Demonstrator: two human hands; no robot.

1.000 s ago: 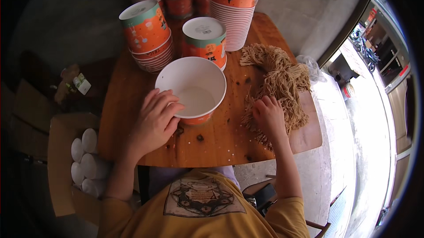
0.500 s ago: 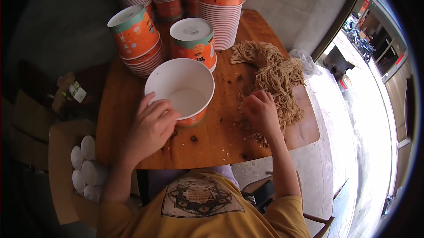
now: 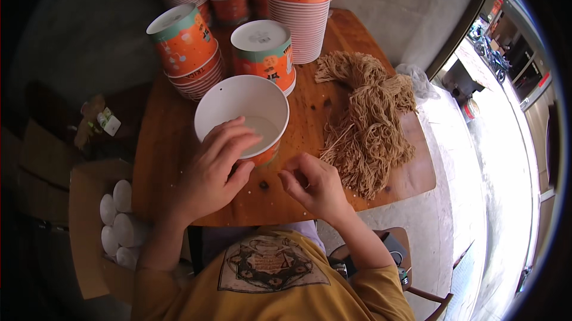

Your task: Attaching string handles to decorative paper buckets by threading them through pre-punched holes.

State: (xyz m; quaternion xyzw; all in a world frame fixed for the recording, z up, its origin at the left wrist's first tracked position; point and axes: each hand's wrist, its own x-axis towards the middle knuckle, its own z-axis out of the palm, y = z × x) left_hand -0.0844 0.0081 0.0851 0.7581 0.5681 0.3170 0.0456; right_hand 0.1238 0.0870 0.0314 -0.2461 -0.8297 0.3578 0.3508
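Where the head view looks down on the wooden table (image 3: 304,124), I find a paper bucket (image 3: 235,100) near the centre of the frame, standing on its base with its white mouth facing up. Its axis rises from the tabletop, so that from my remote seat I see the inner wall and part of the floor.

Of the two hands, the left hand (image 3: 211,169) is nearer. It lies across the bucket's lower-left rim, the fingers reaching over the mouth and the thumb spread apart outside; I read it as fairly wide, and cannot tell whether it touches the wall. The right hand (image 3: 319,184), at lower centre-right, is just beside the bucket, which lies up and to its left. Its fingers are curled and narrow, thumb close to forefinger; I cannot tell whether anything thin is held between them.

Up and to the right of that hand, apart from it, lies a bundle of tan strands (image 3: 381,118), its long axis running from upper centre toward the lower right. Behind the bucket, I note an upside-down bucket (image 3: 262,56), with a short stack (image 3: 185,44) to its left and a tall stack (image 3: 298,29) at upper centre.
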